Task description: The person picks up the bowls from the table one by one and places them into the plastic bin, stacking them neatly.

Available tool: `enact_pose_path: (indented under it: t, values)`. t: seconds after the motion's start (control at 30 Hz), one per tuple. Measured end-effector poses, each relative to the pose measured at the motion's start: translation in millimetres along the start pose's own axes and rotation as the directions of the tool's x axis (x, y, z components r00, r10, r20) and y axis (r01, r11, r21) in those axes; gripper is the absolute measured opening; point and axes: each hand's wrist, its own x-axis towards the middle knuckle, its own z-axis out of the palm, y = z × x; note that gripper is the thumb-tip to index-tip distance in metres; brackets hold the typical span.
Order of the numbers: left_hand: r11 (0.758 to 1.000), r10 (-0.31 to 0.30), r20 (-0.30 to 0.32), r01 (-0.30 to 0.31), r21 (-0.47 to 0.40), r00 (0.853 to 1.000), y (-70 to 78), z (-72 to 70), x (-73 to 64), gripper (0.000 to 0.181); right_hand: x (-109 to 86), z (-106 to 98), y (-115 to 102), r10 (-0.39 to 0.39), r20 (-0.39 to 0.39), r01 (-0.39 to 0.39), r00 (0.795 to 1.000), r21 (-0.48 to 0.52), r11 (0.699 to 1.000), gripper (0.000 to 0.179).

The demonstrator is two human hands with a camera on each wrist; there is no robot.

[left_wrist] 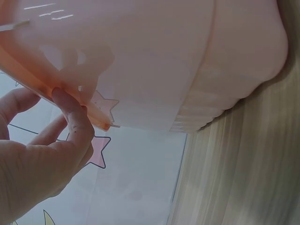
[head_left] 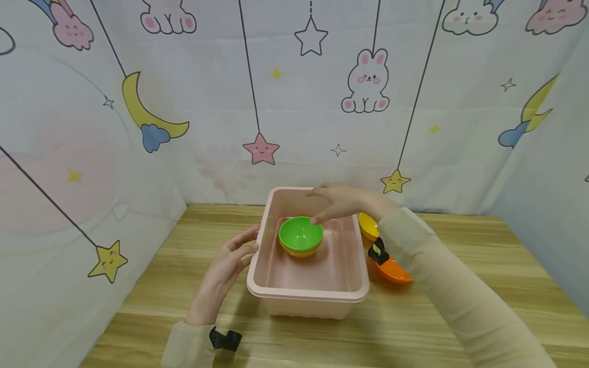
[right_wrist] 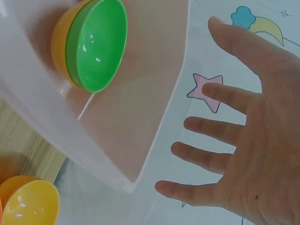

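A pink plastic bin [head_left: 308,295] stands on the table, with a green bowl [head_left: 301,234] nested in a yellow-orange bowl [head_left: 302,253] inside it. My left hand [head_left: 232,258] touches the bin's left rim from outside with its fingertips; the left wrist view shows the fingers [left_wrist: 72,115] lightly bent against the rim's edge. Above the bin's far right part hovers my right hand [head_left: 342,199], holding nothing. Its fingers [right_wrist: 213,129] are spread and straight in the right wrist view, apart from the stacked bowls [right_wrist: 101,47].
Right of the bin, a yellow bowl [head_left: 368,227] and an orange bowl [head_left: 393,271] rest on the wooden table [head_left: 460,286], partly hidden by my right sleeve. A white cloth [head_left: 299,112] printed with stars and rabbits hangs behind the table.
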Motion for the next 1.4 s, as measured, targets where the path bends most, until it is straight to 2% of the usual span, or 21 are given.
enact_pose_path:
  t: [0.27,0.63,0.87,1.4]
  values:
    - [1.0,-0.005,0.0,0.005,0.013,1.0,-0.2,-0.4,0.9,0.057,-4.8,3,10,0.018,-0.012,-0.017,1.0,0.012,1.0,0.075]
    - [1.0,-0.011,-0.014,0.011,0.01,1.0,0.0,0.4,0.9,0.058,-14.5,10,32,-0.004,-0.052,0.005,0.999,0.015,1.0,0.069]
    - [1.0,-0.008,-0.007,0.009,0.015,1.0,-0.1,-0.5,0.5,0.058,-24.3,18,42,-0.031,-0.093,0.034,0.995,0.025,0.999,0.065]
    - [1.0,-0.006,0.01,0.006,0.027,1.0,0.0,-1.6,1.1,0.058,-39.5,37,60,-0.006,-0.201,0.016,0.98,0.05,0.999,0.053]
